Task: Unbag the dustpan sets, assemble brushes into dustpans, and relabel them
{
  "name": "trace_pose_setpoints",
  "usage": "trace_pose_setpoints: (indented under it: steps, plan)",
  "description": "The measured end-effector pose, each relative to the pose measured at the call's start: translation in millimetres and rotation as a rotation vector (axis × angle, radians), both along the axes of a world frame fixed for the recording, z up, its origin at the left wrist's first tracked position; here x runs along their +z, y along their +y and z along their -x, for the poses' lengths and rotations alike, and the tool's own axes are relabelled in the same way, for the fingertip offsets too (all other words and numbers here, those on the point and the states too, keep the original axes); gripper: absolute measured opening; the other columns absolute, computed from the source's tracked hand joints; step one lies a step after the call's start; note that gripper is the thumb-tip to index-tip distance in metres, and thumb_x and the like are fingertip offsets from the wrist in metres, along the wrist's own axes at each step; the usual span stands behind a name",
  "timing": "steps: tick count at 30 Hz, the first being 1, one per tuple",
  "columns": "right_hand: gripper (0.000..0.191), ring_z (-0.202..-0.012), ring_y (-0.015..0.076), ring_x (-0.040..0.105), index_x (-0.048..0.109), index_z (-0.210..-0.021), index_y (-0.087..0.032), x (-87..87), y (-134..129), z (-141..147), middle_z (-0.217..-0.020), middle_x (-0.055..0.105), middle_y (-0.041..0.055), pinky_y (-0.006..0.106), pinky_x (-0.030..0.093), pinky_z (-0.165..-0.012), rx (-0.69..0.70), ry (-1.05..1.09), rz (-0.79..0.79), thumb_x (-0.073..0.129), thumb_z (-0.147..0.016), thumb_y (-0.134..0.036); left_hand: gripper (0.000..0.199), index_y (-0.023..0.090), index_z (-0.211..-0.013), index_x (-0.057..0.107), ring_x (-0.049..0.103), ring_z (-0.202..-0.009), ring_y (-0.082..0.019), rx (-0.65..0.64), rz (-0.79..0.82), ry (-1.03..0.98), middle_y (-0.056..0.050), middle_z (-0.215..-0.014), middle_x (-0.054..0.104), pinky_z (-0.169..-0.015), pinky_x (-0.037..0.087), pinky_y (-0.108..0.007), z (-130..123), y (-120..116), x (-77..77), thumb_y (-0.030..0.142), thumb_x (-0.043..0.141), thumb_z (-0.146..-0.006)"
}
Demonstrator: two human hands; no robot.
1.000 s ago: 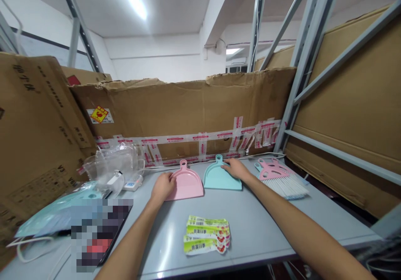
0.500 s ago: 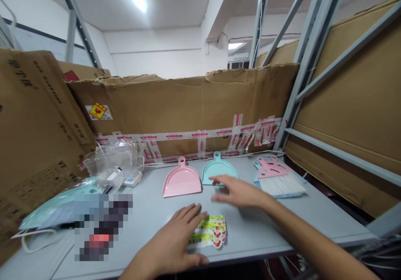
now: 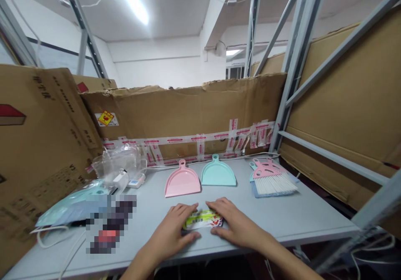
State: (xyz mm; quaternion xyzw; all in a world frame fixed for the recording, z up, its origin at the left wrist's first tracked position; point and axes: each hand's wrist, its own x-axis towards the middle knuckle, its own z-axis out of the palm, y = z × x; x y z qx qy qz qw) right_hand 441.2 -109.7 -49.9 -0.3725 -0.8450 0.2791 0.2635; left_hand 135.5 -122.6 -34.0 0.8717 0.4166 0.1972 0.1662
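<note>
A small stack of green and white printed cards (image 3: 203, 219), with a red pattern at its right end, lies near the front of the grey table. My left hand (image 3: 175, 228) curves around the left end, fingers along the far side and thumb at the near side. Around the right end, my right hand (image 3: 230, 221) is closed in the same way. Both palms cover the ends of the cards. Beyond them lie a pink dustpan (image 3: 182, 182) and a turquoise dustpan (image 3: 218, 175), side by side.
Pink and blue hand brushes (image 3: 272, 180) with pale bristles lie at the right. Bagged turquoise items (image 3: 72, 203), clear plastic bags (image 3: 122, 165) and cables are at the left. Cardboard (image 3: 188, 113) walls the back; a metal shelf post (image 3: 291, 71) rises at the right.
My right hand has come down from near the turquoise dustpan to the right end of the cards. The cards, spread out before, now form a narrower stack between my hands.
</note>
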Motion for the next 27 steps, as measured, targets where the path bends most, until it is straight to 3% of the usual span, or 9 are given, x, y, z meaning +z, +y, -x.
trace_pose_setpoints:
  steps: [3,7,11,15,18,20,23,27]
  plan:
    - [0.07,-0.144,0.0341,0.055,0.056,-0.167,-0.022,-1.9,0,5,-0.152,0.066,0.0174,0.055,0.044,-0.127,-0.006,0.044,0.002,0.077,-0.101,-0.034,0.061,0.034,-0.163,0.058,0.067,-0.13,-0.031,-0.005,0.027,-0.049,-0.01,-0.141,0.076,-0.116,0.055,-0.049,0,5,-0.4,0.039,0.076,-0.104]
    - [0.073,-0.145,0.0348,0.056,0.058,-0.165,-0.022,-2.6,-3,11,-0.154,0.066,0.0179,0.055,0.045,-0.128,0.026,0.065,-0.024,0.082,-0.099,-0.044,0.06,0.033,-0.161,0.061,0.067,-0.134,-0.031,0.008,-0.008,-0.077,-0.011,-0.143,0.075,-0.119,0.055,-0.049,1,5,-6.3,0.042,0.076,-0.103]
    - [0.066,-0.149,0.0335,0.056,0.061,-0.162,-0.027,4.7,9,-16,-0.159,0.065,0.0152,0.055,0.044,-0.129,-0.066,0.13,-0.1,0.076,-0.103,-0.053,0.056,0.032,-0.158,0.064,0.064,-0.143,-0.033,0.081,-0.05,-0.108,-0.013,-0.156,0.069,-0.125,0.052,-0.051,11,4,-3.7,0.052,0.071,-0.106]
    - [0.043,-0.119,0.0316,0.075,0.075,-0.14,-0.024,38.8,70,-79,-0.137,0.079,0.0132,0.051,0.058,-0.111,-0.434,0.164,-0.198,0.069,-0.105,-0.05,0.048,0.027,-0.15,0.068,0.066,-0.14,-0.032,0.156,-0.124,-0.201,-0.014,-0.152,0.071,-0.123,0.051,-0.052,18,33,28.2,0.054,0.061,-0.11]
    - [0.032,-0.114,0.03,0.078,0.079,-0.127,-0.02,71.1,132,-111,-0.123,0.084,0.014,0.042,0.058,-0.107,-0.708,0.117,-0.248,0.069,-0.105,-0.041,0.042,0.023,-0.137,0.073,0.071,-0.128,-0.031,0.277,-0.251,-0.271,-0.014,-0.14,0.077,-0.116,0.055,-0.047,14,81,59.1,0.052,0.059,-0.11]
    - [0.029,-0.112,0.0282,0.079,0.079,-0.125,-0.017,82.1,164,-111,-0.12,0.085,0.0153,0.036,0.057,-0.102,-0.75,-0.017,-0.228,0.066,-0.107,-0.036,0.038,0.02,-0.129,0.075,0.072,-0.127,-0.03,0.385,-0.321,-0.299,-0.014,-0.134,0.078,-0.115,0.055,-0.044,11,116,69.5,0.048,0.059,-0.109]
    - [0.027,-0.11,0.0281,0.079,0.08,-0.12,-0.014,72.1,189,-86,-0.119,0.085,0.0166,0.033,0.056,-0.099,-0.68,-0.147,-0.203,0.07,-0.107,-0.035,0.035,0.018,-0.131,0.074,0.068,-0.132,-0.032,0.553,-0.37,-0.226,-0.016,-0.134,0.077,-0.119,0.05,-0.046,13,152,59.7,0.038,0.057,-0.108]
    - [0.035,-0.129,0.0288,0.071,0.076,-0.134,-0.012,27.0,194,-51,-0.136,0.078,0.0187,0.034,0.049,-0.113,-0.637,-0.179,-0.238,0.068,-0.108,-0.035,0.041,0.016,-0.14,0.07,0.066,-0.135,-0.035,0.575,-0.351,-0.008,-0.019,-0.143,0.073,-0.121,0.047,-0.047,28,165,22.3,0.03,0.057,-0.105]
